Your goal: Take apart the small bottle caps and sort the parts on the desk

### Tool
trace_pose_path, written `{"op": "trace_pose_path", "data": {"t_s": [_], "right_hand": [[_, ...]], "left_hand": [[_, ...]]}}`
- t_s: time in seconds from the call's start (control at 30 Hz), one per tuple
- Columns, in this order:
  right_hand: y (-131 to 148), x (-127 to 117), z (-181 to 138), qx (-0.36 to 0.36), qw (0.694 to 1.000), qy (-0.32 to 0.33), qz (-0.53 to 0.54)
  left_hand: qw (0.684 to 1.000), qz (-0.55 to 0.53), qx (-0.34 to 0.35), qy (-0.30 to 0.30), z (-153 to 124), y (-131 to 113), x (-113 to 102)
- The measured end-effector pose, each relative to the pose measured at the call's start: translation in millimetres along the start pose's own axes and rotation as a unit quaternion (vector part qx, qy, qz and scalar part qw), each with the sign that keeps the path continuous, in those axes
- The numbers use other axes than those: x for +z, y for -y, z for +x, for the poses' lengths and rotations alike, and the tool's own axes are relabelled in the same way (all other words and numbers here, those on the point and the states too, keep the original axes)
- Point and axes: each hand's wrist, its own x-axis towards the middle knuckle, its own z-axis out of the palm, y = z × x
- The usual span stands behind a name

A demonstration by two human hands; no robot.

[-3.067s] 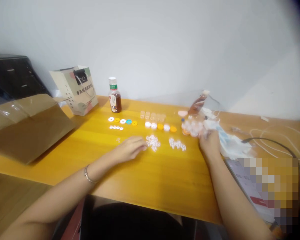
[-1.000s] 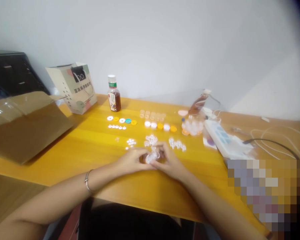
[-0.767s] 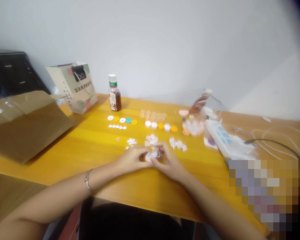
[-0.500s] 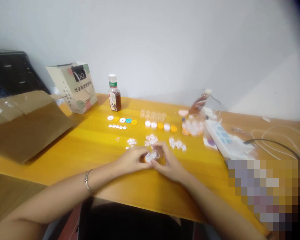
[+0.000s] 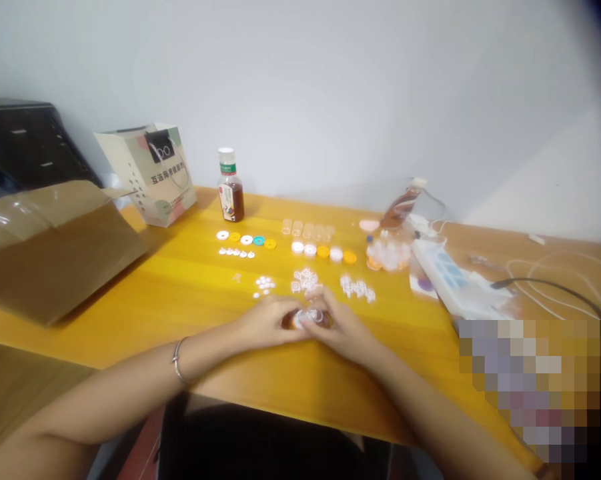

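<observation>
My left hand and my right hand meet above the near middle of the table. Between their fingertips is a small white and clear plastic piece, blurred and partly covered; both hands are closed on it. Just beyond them lie a heap of white openwork plastic pieces, another group of white openwork pieces to the right, and small white discs to the left. Farther back stand a row of clear cups, a row of white and orange caps and a row of coloured rings.
A brown paper bag lies at the left, before a printed gift bag. A drink bottle stands at the back; another bottle leans at the right. Nearby are clustered clear pieces, a power strip and cables.
My hands have drawn slightly closer together around the white and clear piece. The items on the table keep their places; the view has shifted slightly.
</observation>
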Motion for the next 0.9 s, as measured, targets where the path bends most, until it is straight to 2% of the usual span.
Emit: {"op": "trace_pose_path", "data": {"t_s": [0.13, 0.23, 0.4, 0.47, 0.6, 0.7, 0.8, 0.9], "right_hand": [[4, -2, 0, -0.002, 1.0, 0.004, -0.024], [5, -5, 0, 0.016, 0.999, 0.04, -0.03], [5, -10, -1, -0.073, 0.994, 0.059, -0.059], [3, -10, -1, -0.061, 0.996, 0.052, -0.046], [-3, -1, -1, 0.013, 1.0, 0.028, -0.003], [-6, 7, -1, -0.007, 1.0, 0.006, 0.001], [-7, 9, -1, -0.014, 0.999, -0.044, -0.018], [-4, 8, 0, -0.022, 0.999, -0.042, -0.026]], "left_hand": [[1.0, 0.002, 0.0, 0.003, 0, 1, 0], [1.0, -0.009, 0.008, 0.007, 0, 1, 0], [0.999, -0.004, 0.028, 0.024, -2, 0, -1], [0.999, -0.001, 0.033, 0.021, -2, -1, -2], [0.999, -0.033, 0.024, 0.026, -2, -3, -3], [0.999, -0.051, 0.01, 0.015, -2, -2, -3], [0.998, -0.057, 0.003, 0.017, -2, -1, -1], [0.998, -0.064, 0.001, 0.025, -2, 0, 1]]}}
